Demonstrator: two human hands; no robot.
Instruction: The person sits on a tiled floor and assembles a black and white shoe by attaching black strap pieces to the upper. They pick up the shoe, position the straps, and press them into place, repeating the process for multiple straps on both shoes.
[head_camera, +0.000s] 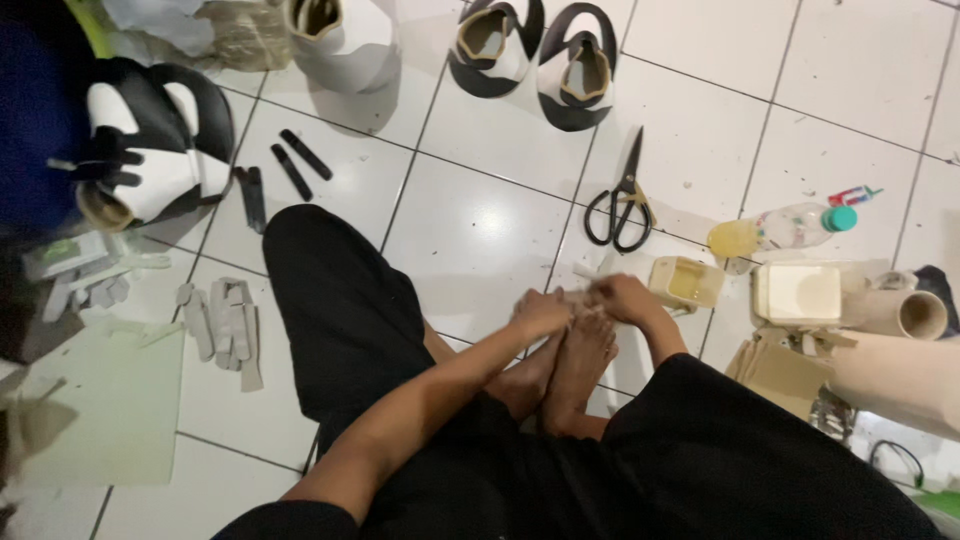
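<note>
A small pale strip of material (583, 292), blurred and hard to identify, is pinched between both hands just above the person's crossed bare feet (565, 375) on the white tiled floor (480, 230). The left hand (540, 312) and right hand (622, 297) meet, fingers closed on the strip. Just right of the right hand sits a small open cream plastic tub (687, 283). Black-handled scissors (622, 208) lie beyond. A clear plastic bottle with yellow liquid (780, 231) lies further right. Black-and-white shoe uppers (535, 55) rest at the top.
</note>
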